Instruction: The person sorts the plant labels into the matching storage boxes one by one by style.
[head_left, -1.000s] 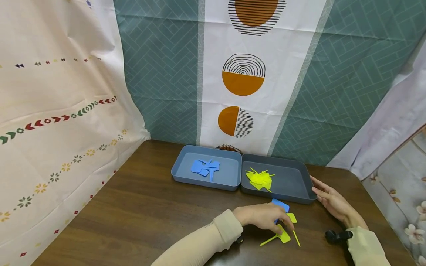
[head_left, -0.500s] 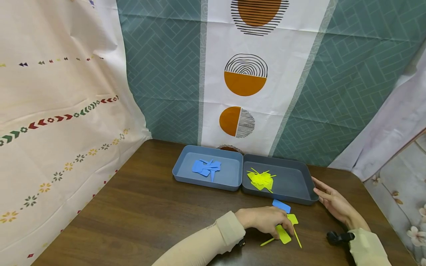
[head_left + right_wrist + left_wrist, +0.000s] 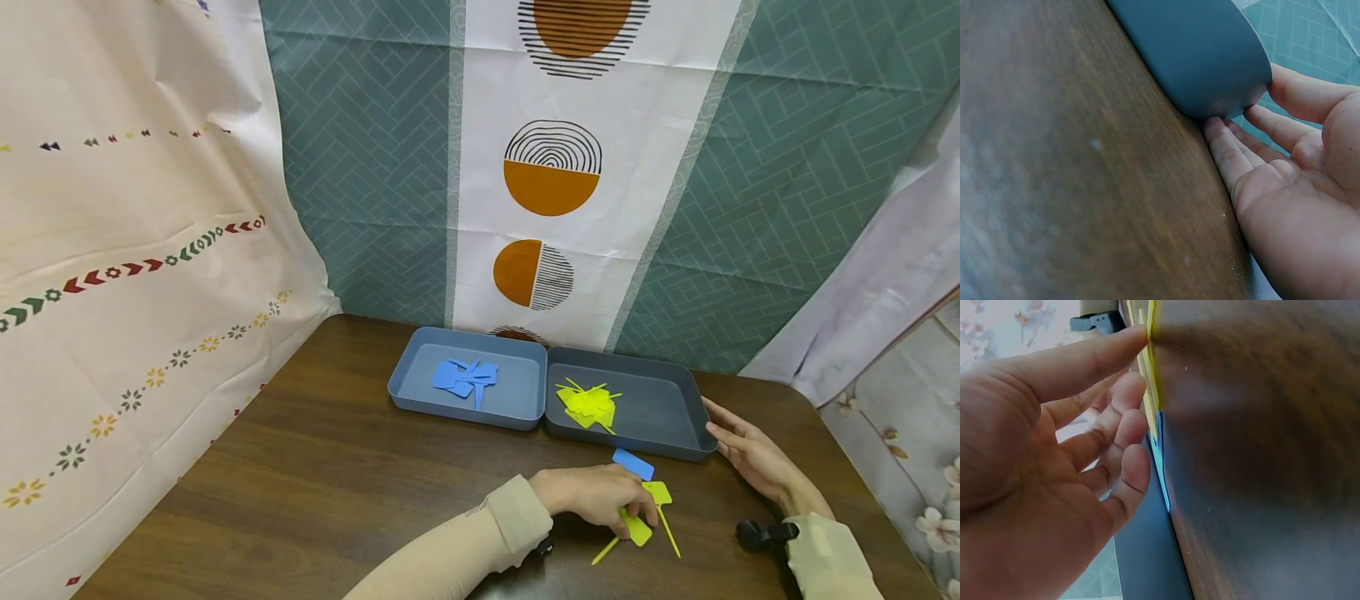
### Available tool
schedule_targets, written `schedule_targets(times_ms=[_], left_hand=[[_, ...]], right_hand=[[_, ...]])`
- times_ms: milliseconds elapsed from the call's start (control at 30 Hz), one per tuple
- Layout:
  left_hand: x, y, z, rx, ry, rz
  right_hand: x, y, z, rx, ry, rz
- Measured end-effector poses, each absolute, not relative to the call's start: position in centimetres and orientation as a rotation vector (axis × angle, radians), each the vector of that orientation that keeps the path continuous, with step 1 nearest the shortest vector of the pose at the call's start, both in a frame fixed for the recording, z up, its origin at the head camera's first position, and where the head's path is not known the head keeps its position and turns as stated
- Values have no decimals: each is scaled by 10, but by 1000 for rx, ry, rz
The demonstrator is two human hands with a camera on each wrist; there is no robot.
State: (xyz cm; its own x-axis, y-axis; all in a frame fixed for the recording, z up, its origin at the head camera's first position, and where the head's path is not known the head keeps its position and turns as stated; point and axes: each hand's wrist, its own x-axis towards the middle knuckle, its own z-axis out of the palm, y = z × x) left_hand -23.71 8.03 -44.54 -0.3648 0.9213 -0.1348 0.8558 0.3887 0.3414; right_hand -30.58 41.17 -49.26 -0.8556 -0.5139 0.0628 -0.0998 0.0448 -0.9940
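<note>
In the head view, my left hand (image 3: 596,493) reaches down to the tabletop, thumb and finger pinching a yellow T-shaped plant label (image 3: 638,532). Its stem points to the lower left. The left wrist view has the thumb (image 3: 1094,359) at the label's edge, the other fingers loosely bent. Right beside lie a second yellow plant label (image 3: 660,493) and a blue one (image 3: 633,464), partly covered by the hand. My right hand (image 3: 761,468) touches the near right corner of the dark grey tray (image 3: 656,412) with fairly straight fingers, its thumb at the rim.
A pile of yellow labels (image 3: 588,406) lies in the dark grey tray. The blue-grey tray (image 3: 517,392) adjoins it on the left, with several blue labels (image 3: 465,379) inside. Both stand on the brown wooden table (image 3: 322,483), before a patterned curtain (image 3: 367,167).
My left hand has lowered and its finger has closed in on the yellow label, which has shifted slightly. The right hand stays at the tray corner.
</note>
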Motion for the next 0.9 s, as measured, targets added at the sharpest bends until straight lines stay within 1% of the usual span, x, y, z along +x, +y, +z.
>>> schedule_targets(times_ms=[667,900], left_hand=[[-235,80,-444,1505,2366,281],[-238,82,-444,1478,2316,414]], right_hand=[[-308,413,-494,-640,2017,-1878],[-308,414,-495,-655,1999,-1892]])
